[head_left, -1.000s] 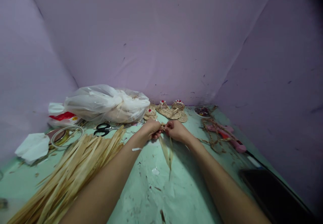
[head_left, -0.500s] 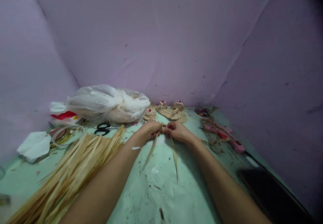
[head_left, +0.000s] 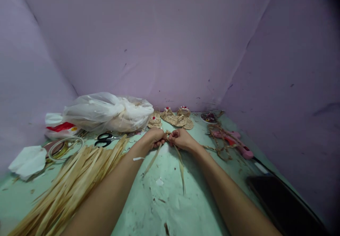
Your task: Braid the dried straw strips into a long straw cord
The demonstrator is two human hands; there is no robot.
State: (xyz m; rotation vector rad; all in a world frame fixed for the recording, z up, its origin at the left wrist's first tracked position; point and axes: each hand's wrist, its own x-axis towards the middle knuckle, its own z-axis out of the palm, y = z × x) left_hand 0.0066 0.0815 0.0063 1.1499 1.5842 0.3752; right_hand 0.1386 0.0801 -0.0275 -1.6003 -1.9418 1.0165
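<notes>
My left hand [head_left: 156, 138] and my right hand [head_left: 181, 139] are close together over the middle of the table, fingers pinched. Between them is a small piece of dried plant fibre [head_left: 168, 133], twisted or braided; its exact shape is partly hidden by my fingers. One loose fibre strip [head_left: 153, 161] hangs below my left hand, and another strip [head_left: 181, 172] trails from under my right. Just beyond my hands lie small woven straw sandals [head_left: 174, 118] decorated with red and white beads. A big bundle of dried fibre strips [head_left: 77, 179] spreads beside my left forearm.
Black-handled scissors [head_left: 104, 139] and a tape roll [head_left: 66, 149] lie at left, near a stuffed white plastic bag [head_left: 106, 112]. At right are a pink glue gun [head_left: 245, 152], a braided cord [head_left: 221, 151], a bead dish [head_left: 209, 118] and a dark flat device [head_left: 281, 200]. Purple walls surround the table.
The view has shifted slightly, so most things appear farther left. Both hands stay pinched on the fibre, with a little more of it showing between them.
</notes>
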